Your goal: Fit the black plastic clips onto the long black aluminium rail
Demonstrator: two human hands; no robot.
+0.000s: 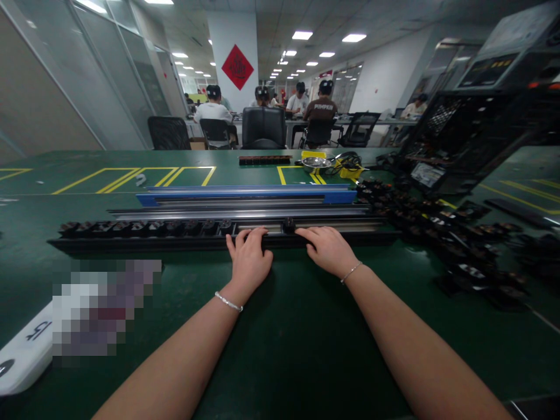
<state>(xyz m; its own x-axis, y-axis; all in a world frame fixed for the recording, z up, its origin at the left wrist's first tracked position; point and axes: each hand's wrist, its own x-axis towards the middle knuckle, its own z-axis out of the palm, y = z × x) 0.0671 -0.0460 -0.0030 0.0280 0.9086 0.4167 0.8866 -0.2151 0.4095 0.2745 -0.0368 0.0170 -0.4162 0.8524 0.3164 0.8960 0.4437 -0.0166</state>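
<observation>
A long black rail point(341, 236) lies across the green table in front of me, its left half filled with a row of small dark parts point(144, 227). My left hand point(249, 259) rests on the rail's near edge at the middle, fingers stretched forward and lying flat on it. My right hand point(326, 248) lies beside it to the right, fingers also flat and pointing left along the rail. Neither hand grips anything. Each wrist wears a thin bracelet.
Behind the rail lie metal rails point(245, 213) and a blue strip point(245, 195). A heap of small black parts point(441, 233) spreads at the right, below a black crate point(464, 134). A metal bowl point(315, 163) stands farther back. Seated people work at distant desks.
</observation>
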